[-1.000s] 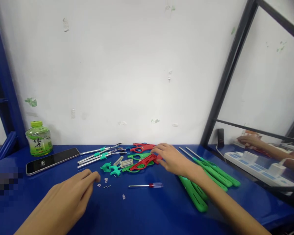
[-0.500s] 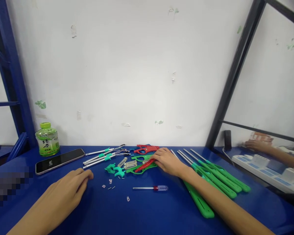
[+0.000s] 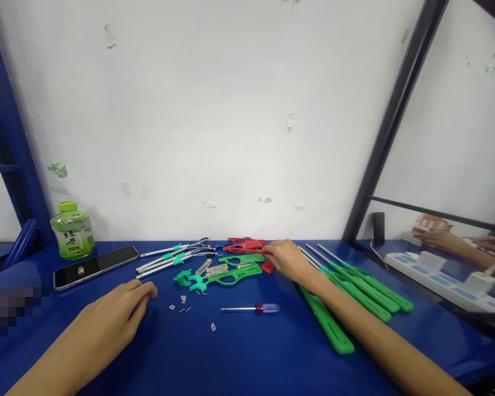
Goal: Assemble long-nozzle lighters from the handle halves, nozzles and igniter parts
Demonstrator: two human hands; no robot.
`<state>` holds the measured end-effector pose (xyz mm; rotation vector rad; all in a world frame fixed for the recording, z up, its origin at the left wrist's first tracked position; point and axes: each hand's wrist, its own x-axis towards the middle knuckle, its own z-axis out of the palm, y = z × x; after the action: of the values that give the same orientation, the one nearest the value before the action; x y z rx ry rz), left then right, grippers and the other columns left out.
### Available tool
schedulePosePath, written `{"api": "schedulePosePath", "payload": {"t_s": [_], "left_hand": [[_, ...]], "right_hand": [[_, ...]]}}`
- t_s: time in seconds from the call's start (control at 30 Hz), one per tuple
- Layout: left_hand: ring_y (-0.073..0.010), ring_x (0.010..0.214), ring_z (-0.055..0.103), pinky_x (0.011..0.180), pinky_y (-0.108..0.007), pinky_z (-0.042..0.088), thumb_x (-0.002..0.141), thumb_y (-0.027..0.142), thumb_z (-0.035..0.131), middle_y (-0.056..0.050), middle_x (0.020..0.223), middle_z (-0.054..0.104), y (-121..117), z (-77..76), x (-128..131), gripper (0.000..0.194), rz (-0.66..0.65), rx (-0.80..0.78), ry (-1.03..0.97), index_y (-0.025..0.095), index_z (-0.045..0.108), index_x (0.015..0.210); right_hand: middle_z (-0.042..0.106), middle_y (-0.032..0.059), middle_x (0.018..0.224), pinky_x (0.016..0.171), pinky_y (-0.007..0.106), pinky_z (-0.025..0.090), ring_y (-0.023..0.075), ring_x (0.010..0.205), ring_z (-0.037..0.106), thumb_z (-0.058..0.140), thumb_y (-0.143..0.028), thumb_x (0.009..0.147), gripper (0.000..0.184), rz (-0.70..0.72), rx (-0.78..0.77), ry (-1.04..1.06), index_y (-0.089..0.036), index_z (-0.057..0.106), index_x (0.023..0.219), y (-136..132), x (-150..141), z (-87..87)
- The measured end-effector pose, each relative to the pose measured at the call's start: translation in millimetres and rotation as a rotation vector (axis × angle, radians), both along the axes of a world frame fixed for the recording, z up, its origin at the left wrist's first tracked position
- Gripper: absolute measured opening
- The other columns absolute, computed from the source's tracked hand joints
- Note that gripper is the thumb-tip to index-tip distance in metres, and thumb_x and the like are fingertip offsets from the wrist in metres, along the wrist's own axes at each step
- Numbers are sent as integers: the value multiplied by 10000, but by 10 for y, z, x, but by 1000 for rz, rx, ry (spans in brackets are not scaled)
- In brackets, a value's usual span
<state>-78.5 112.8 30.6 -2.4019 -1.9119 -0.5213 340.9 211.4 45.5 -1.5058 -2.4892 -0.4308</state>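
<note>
My left hand (image 3: 115, 311) rests on the blue table at the left, fingers loosely bent and thumb apart, holding nothing I can see. My right hand (image 3: 291, 263) reaches to the back middle, its fingers closed on a red plastic lighter casing (image 3: 268, 267), mostly hidden under the hand. Beside it lie green casing halves (image 3: 241, 273) with trigger openings, other red casings (image 3: 245, 245) and clear fuel tanks (image 3: 217, 269). Metal lighter tubes (image 3: 163, 265) with teal collars and wires lie beyond my left hand. Teal plastic pieces (image 3: 198, 282) sit between the hands.
A screwdriver (image 3: 266, 308) lies in front, with small pale parts (image 3: 213, 326) and pins nearby. Several green long-necked lighters (image 3: 367, 294) lie right, partly under my forearm. A phone (image 3: 94, 267) and bottle (image 3: 72, 234) stand left. A power strip (image 3: 441, 280) and another person's hand (image 3: 441, 242) are beyond the frame post.
My right hand has moved slightly right, drawing the red casing off the green casing half, which now shows fully. My left hand stays in place. The view has shifted slightly.
</note>
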Motion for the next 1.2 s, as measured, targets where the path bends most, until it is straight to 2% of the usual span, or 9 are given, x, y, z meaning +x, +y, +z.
{"api": "schedulePosePath", "payload": {"t_s": [0.17,0.3,0.37,0.53,0.67,0.8,0.97,1.07,1.2], "left_hand": [[-302,1087,759,847,-387,600,1003,440,341,-84,1200,786,15,-41,-28,455,-13,29,-28,281,751,1119],[-289,1035,757,935,-410,578,1016,424,349,-68,1155,777,34,-55,-34,425,-46,27,-41,287,742,1102],[-293,1041,753,949,-424,569,1022,419,338,-66,1149,770,37,-55,-30,424,-46,15,-37,292,732,1110],[-295,1048,745,923,-423,565,1024,419,332,-65,1158,761,21,-49,-27,421,-41,2,-33,297,725,1115],[-296,1083,736,957,-430,552,1031,430,321,-69,1183,756,21,-47,-45,434,-39,-9,-31,294,720,1134],[-297,1094,737,988,-441,546,1036,432,322,-62,1203,753,32,-64,-59,428,-45,-10,-31,299,714,1146],[-310,1105,738,998,-472,546,1037,420,294,-68,1209,753,38,-81,-25,448,-47,-14,-28,299,714,1135],[-312,1093,743,967,-464,561,1030,425,307,-65,1203,759,28,-65,-6,444,-42,-8,-32,303,721,1129],[-298,1039,755,939,-426,573,1012,414,353,-70,1163,776,7,-35,9,415,-46,11,-38,291,738,1102]], "right_hand": [[672,109,1362,1058,517,546,282,1231,659,654,-326,1061,334,106,-19,77,-205,647,1372,-164,-63,50],[686,92,1335,1103,436,496,261,1280,624,674,-376,1050,241,297,-140,108,-259,722,1255,-294,-168,61],[682,93,1331,1103,435,490,268,1279,623,706,-373,1029,212,354,-185,120,-252,737,1200,-312,-192,44],[693,92,1282,1078,423,490,266,1260,627,705,-262,1022,63,410,-236,160,-233,743,1063,-276,-151,36],[738,72,1173,1038,391,507,246,1160,672,693,-299,1035,84,435,-269,182,-230,738,1021,-287,-119,84],[745,84,1251,1078,427,494,253,1201,670,528,-380,1116,255,411,-262,206,-234,712,1216,-327,-162,98],[620,116,1545,1185,499,417,285,1399,558,345,-337,1156,460,381,-260,188,-224,517,1567,-315,-265,7],[571,83,1610,1180,509,417,287,1375,553,343,-315,1150,483,397,-288,160,-262,471,1613,-290,-289,-39],[661,130,1485,1121,511,460,299,1299,577,370,-265,1130,457,392,-292,168,-224,534,1554,-294,-289,-21]]}}
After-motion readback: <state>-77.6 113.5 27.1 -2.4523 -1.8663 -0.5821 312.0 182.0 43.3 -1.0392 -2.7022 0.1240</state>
